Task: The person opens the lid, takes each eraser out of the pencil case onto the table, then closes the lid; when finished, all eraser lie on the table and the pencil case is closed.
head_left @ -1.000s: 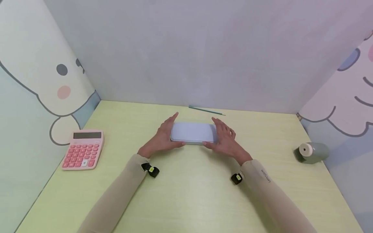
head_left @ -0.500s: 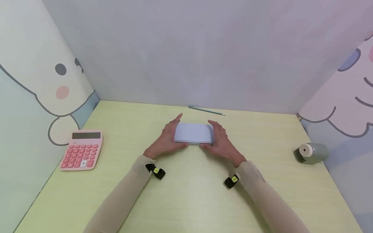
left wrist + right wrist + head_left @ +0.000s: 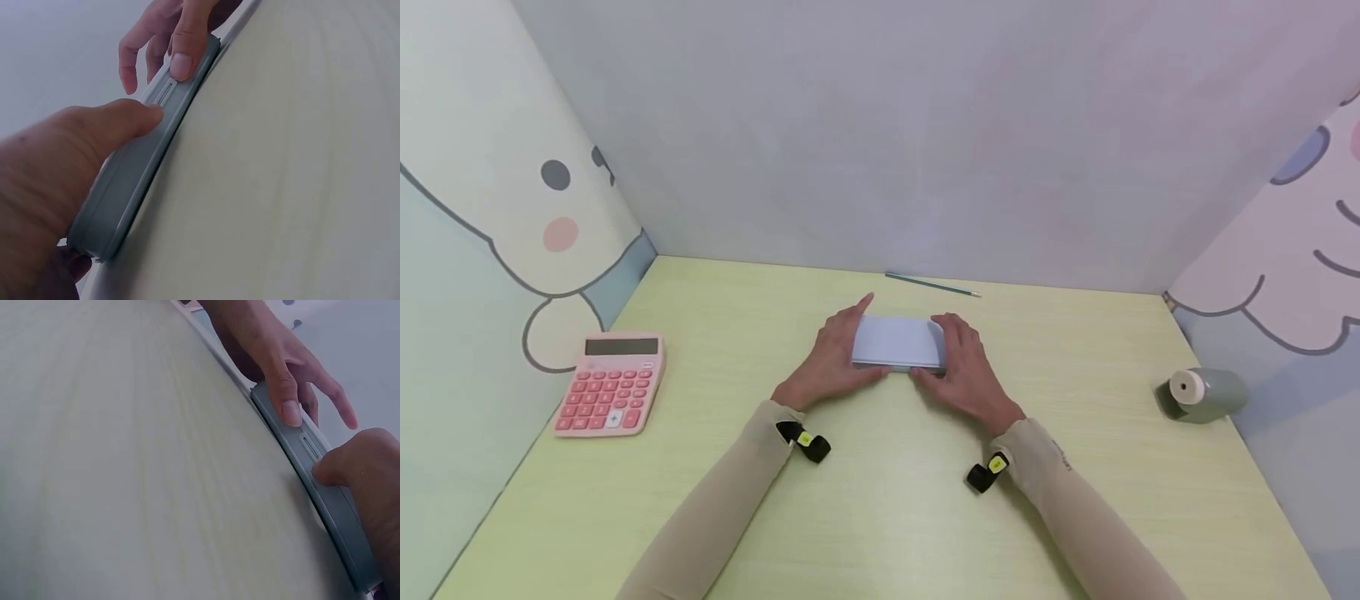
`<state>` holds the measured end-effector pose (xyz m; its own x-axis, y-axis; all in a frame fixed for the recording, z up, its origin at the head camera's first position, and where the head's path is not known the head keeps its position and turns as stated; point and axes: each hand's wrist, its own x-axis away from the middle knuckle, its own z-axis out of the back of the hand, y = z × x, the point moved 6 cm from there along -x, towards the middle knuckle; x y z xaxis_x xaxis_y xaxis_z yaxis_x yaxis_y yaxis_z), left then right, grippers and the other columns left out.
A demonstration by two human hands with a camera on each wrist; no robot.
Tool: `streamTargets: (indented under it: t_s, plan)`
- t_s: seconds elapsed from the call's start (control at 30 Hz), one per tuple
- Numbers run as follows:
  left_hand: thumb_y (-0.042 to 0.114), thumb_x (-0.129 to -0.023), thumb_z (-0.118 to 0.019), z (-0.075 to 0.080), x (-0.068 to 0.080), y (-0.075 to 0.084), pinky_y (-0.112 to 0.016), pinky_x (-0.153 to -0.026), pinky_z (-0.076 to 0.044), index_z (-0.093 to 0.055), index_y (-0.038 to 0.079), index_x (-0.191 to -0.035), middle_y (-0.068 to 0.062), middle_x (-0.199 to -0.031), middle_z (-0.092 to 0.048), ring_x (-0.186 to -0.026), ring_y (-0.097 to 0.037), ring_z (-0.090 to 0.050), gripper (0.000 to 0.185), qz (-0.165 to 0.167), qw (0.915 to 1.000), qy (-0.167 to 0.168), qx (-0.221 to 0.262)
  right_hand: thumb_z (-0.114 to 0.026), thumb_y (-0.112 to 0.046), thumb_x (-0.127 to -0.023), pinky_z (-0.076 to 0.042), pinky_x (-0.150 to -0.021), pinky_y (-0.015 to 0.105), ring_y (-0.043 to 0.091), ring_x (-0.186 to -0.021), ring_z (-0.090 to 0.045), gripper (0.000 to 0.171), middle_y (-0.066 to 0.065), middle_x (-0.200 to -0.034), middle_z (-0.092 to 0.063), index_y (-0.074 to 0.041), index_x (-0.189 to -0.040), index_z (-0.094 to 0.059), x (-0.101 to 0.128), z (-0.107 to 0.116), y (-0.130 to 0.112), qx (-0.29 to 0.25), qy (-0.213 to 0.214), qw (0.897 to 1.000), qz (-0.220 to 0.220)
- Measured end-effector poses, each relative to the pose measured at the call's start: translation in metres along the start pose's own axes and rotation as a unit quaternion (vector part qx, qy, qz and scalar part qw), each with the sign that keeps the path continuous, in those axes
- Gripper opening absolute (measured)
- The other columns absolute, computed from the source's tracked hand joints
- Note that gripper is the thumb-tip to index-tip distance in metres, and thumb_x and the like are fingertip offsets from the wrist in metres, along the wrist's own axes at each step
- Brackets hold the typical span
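A flat rectangular pencil case [image 3: 898, 340] lies on the table in the head view, with a pale top and a grey-green front side. In the left wrist view, a slot-shaped mark shows on the front side of the case [image 3: 128, 175]. My left hand [image 3: 829, 360] holds its left end, thumb on the front side and fingers around the far end. My right hand [image 3: 967, 371] holds the right end likewise. Both thumbs press near the mark, as the right wrist view shows on the case [image 3: 325, 494]. The case's two ends are largely hidden by the hands.
A pink calculator [image 3: 610, 385] lies at the left of the light yellow table [image 3: 880, 517]. Behind the case is a pencil [image 3: 932, 284] by the back wall. A grey-green pencil sharpener [image 3: 1202, 394] sits at the right edge. Printed panels stand on both sides.
My hands have moved inward toward each other along the case and now cover more of its ends. The calculator, pencil and sharpener have stayed in place.
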<state>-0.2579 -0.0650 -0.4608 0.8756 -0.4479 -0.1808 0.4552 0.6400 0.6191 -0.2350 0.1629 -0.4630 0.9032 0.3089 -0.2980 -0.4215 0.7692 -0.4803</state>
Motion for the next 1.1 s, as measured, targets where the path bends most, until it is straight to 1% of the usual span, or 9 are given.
streamTargets:
  t_s: [0.13,0.27,0.4,0.63,0.83,1.1]
  plan:
    - [0.048,-0.085,-0.085,0.0002,-0.0002,0.0002,-0.065,-0.123,-0.035,-0.011,0.025,-0.174,-0.021,-0.165,-0.044,-0.149,-0.043,-0.043,0.118,-0.002,0.9999,0.014,-0.003,-0.078,-0.046,-0.089,-0.044,-0.115,0.066,0.051,-0.136,-0.053,0.083,0.026,-0.153,-0.048,-0.003,-0.151,-0.044,0.0010,0.0018,-0.0017,0.018,0.021,0.999,0.016]
    - [0.046,-0.083,-0.086,-0.0001,-0.0006,0.0001,-0.063,-0.121,-0.038,-0.015,0.026,-0.174,-0.021,-0.162,-0.049,-0.146,-0.043,-0.047,0.117,-0.002,0.9995,0.031,-0.006,-0.080,-0.047,-0.086,-0.045,-0.115,0.064,0.049,-0.132,-0.056,0.085,0.025,-0.150,-0.051,-0.002,-0.149,-0.045,0.0010,0.0023,-0.0013,0.021,0.029,0.999,0.014]
    - [0.045,-0.081,-0.087,-0.0013,-0.0014,0.0019,-0.062,-0.121,-0.039,-0.019,0.024,-0.173,-0.021,-0.161,-0.052,-0.146,-0.043,-0.048,0.116,-0.008,0.9990,0.044,-0.007,-0.082,-0.047,-0.085,-0.048,-0.113,0.061,0.047,-0.129,-0.058,0.084,0.023,-0.148,-0.053,-0.001,-0.146,-0.046,0.0022,0.0026,0.0010,0.021,0.037,0.999,0.011]
    - [0.044,-0.080,-0.088,-0.0038,-0.0056,0.0069,-0.060,-0.123,-0.037,-0.024,0.022,-0.172,-0.020,-0.160,-0.052,-0.149,-0.040,-0.049,0.114,-0.030,0.9981,0.052,-0.012,-0.083,-0.045,-0.086,-0.051,-0.108,0.062,0.047,-0.130,-0.056,0.077,0.024,-0.151,-0.051,-0.004,-0.142,-0.048,0.0057,0.0063,0.0041,0.015,0.033,0.999,0.001]
    - [0.045,-0.080,-0.088,-0.0030,-0.0042,0.0056,-0.061,-0.122,-0.038,-0.025,0.023,-0.172,-0.021,-0.160,-0.052,-0.149,-0.042,-0.048,0.114,-0.018,0.9984,0.051,-0.016,-0.083,-0.045,-0.087,-0.052,-0.107,0.062,0.049,-0.133,-0.056,0.074,0.024,-0.153,-0.050,-0.004,-0.139,-0.050,0.0040,0.0060,0.0042,0.014,0.023,1.000,-0.003]
    - [0.043,-0.078,-0.090,-0.0002,-0.0039,0.0037,-0.056,-0.125,-0.036,-0.028,0.021,-0.171,-0.020,-0.156,-0.055,-0.146,-0.037,-0.050,0.113,-0.027,0.9975,0.063,-0.019,-0.082,-0.049,-0.088,-0.053,-0.106,0.060,0.048,-0.131,-0.056,0.073,0.024,-0.153,-0.049,-0.005,-0.136,-0.049,0.0009,0.0027,0.0017,0.027,0.013,1.000,-0.003]
